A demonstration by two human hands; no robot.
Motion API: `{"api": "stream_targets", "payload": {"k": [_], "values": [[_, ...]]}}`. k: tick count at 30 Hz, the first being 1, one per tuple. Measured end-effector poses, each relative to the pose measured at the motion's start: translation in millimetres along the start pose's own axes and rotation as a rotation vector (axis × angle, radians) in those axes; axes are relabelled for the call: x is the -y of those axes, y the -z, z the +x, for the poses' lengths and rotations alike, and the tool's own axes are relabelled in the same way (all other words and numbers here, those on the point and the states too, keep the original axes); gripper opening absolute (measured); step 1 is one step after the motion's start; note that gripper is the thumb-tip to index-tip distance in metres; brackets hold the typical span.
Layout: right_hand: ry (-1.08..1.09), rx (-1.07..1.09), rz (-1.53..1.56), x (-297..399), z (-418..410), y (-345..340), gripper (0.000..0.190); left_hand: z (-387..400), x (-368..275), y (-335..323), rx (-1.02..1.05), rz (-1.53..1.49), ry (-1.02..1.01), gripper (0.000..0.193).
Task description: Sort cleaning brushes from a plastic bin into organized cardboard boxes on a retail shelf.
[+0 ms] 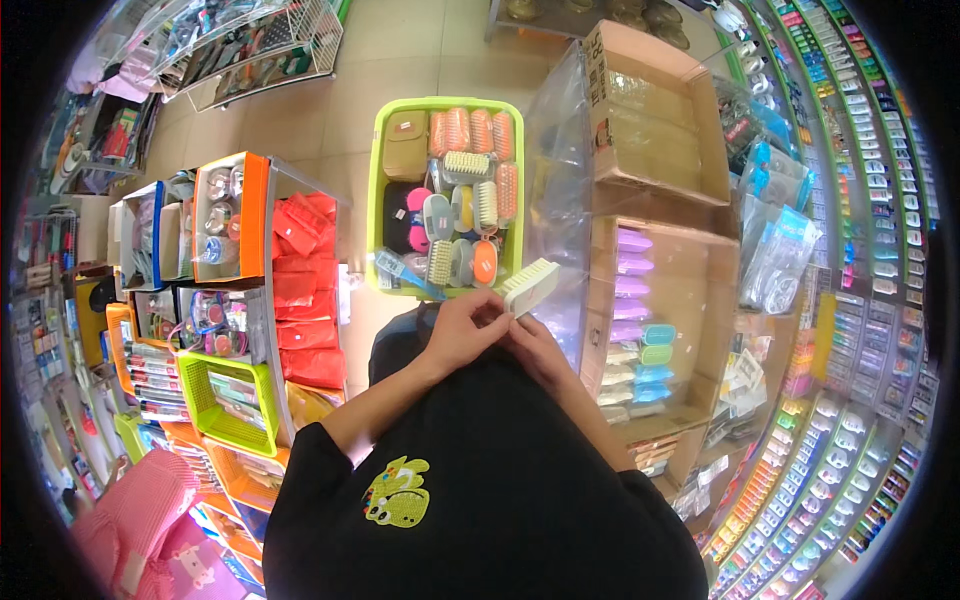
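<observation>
A white scrubbing brush (532,289) with pale bristles is held in front of my body, tilted up to the right. My left hand (466,330) pinches its near end between thumb and fingers. Lower down, my right hand (536,346) grips the same end, its fingers partly hidden. Just beyond my hands stands a lime-green plastic basket (517,247). Inside it are orange-bristled brushes (459,131), more pale-bristled brushes (466,163), an orange oval brush (485,261), a tan case (405,146) and a blue packaged item (405,271) leaning over the near rim.
To the right, an open cardboard carton (675,300) holds purple packs (630,266) and small brushes. Another carton (660,120) sits beyond it. Red packets (307,289) fill a shelf at left, beside a green basket (229,405). A pink checked cloth item (142,495) is at lower left.
</observation>
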State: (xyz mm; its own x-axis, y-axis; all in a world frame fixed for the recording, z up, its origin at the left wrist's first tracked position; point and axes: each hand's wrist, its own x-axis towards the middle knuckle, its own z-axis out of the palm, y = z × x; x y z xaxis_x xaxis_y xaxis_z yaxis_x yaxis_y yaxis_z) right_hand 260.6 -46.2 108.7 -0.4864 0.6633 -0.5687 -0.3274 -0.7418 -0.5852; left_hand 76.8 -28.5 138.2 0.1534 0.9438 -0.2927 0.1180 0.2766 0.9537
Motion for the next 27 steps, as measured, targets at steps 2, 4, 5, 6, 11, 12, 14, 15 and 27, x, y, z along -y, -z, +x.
{"api": "stream_targets", "payload": {"k": [2, 4, 5, 6, 11, 12, 14, 15, 27], "values": [[-0.025, -0.022, 0.052, 0, -4, -2, 0.055, -2, 4, -1, -0.003, 0.026, -0.015, 0.018], [-0.012, 0.031, 0.085, 1, -4, 0, 0.055, -3, 6, -3, -0.003, 0.05, -0.031, 0.019], [-0.017, 0.027, 0.087, 0, -3, 2, 0.055, -4, 5, -1, 0.005, 0.072, -0.03, 0.02], [-0.029, 0.013, 0.096, -3, -2, 3, 0.055, -6, 6, 0, 0.014, 0.095, -0.029, 0.02], [-0.048, -0.041, 0.129, -7, 0, 5, 0.05, -9, 9, 1, 0.014, 0.101, -0.029, 0.021], [-0.03, -0.04, 0.143, -7, 1, 6, 0.048, -10, 8, 1, 0.024, 0.097, -0.027, 0.022], [-0.015, -0.039, 0.157, -10, 1, 12, 0.045, -11, 9, 1, 0.041, 0.117, -0.023, 0.023], [-0.015, -0.047, 0.191, -14, 3, 18, 0.043, -10, 10, 1, 0.057, 0.136, -0.025, 0.025], [0.2, -0.235, 0.258, -13, 10, 43, 0.027, 27, 66, 29, 0.017, -0.355, 0.384, 0.028]]}}
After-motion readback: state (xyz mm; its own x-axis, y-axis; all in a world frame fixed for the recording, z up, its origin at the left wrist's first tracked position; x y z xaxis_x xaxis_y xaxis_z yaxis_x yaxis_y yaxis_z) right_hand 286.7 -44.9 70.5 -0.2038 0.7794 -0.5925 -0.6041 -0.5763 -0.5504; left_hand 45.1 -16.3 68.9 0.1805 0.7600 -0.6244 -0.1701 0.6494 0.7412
